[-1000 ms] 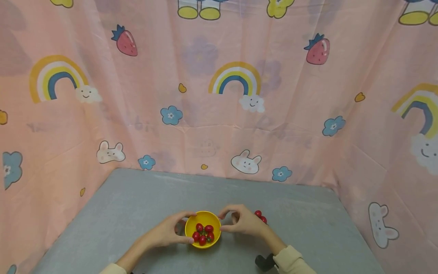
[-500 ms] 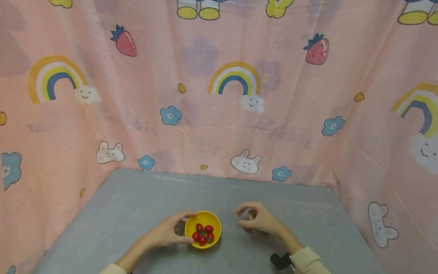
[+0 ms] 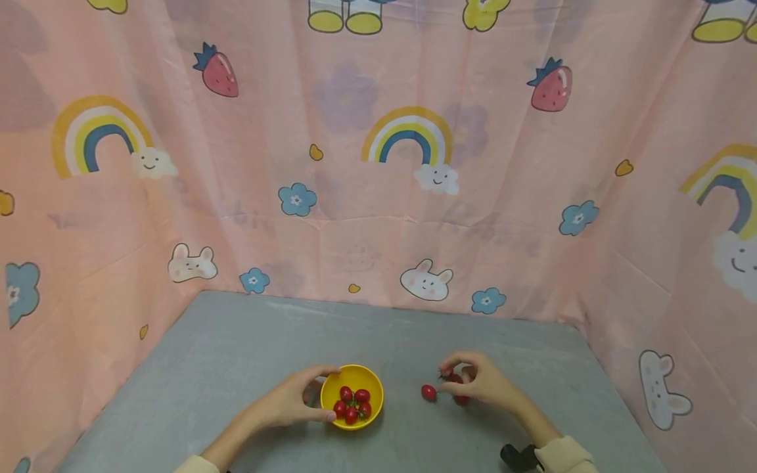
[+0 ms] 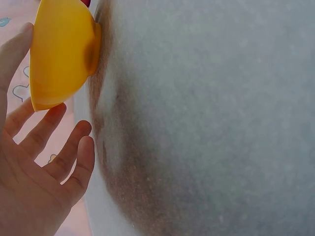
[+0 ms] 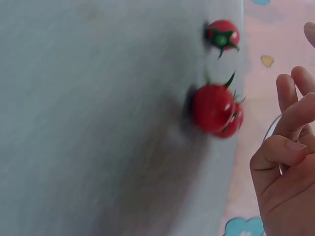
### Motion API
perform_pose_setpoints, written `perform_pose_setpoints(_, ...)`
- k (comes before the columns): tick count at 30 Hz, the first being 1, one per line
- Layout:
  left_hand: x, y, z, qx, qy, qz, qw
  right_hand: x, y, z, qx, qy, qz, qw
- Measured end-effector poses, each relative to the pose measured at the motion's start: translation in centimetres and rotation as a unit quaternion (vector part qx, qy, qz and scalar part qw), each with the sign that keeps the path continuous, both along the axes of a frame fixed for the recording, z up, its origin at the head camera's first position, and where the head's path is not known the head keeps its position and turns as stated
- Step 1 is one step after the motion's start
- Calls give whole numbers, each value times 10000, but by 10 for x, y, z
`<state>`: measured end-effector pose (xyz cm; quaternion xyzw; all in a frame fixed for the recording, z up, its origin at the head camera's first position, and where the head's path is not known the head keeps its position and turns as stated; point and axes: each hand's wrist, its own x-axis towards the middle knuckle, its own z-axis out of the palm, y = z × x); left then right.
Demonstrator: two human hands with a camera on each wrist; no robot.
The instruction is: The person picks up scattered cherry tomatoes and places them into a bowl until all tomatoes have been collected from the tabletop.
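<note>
A small yellow bowl stands on the grey table, with several red cherry tomatoes lying in it. My left hand holds it from the left, thumb at the near rim and index finger at the far rim; in the left wrist view the other fingers spread out beneath the bowl. To the right, my right hand hovers over loose cherry tomatoes, its fingers partly hiding some of them. One cherry tomato lies left of its fingertips. In the right wrist view the fingers are apart from the tomatoes.
The grey table is bordered at the back and sides by a pink patterned curtain. A black device sits at the right wrist, beside the pale sleeve.
My right hand has moved right from beside the bowl to over the loose cherry tomatoes, uncovering one at its left. The left hand and the bowl have stayed in place.
</note>
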<state>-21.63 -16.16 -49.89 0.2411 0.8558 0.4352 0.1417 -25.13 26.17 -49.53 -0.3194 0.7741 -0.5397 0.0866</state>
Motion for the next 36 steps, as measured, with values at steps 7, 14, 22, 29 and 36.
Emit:
perform_pose_setpoints(7,0,1,1,-11,31,28,10000,8,27,-7,57,-76,-91,9999)
perform_pose_setpoints(14,0,0,2,3,1,25,10000,14,40,-11,426,-230,-473,9977)
perform_pose_setpoints(22,-1,1,2,-1,52,-25,10000,21,40,-15,974,-415,-841,9908)
perform_pose_setpoints(29,-1,1,1,-45,29,-41,10000,24,35,-22,1108,-227,-862,9898)
perform_pose_setpoints(36,-1,1,0,-53,-27,-74,10000,23,35,-27,1241,-70,-988,9873)
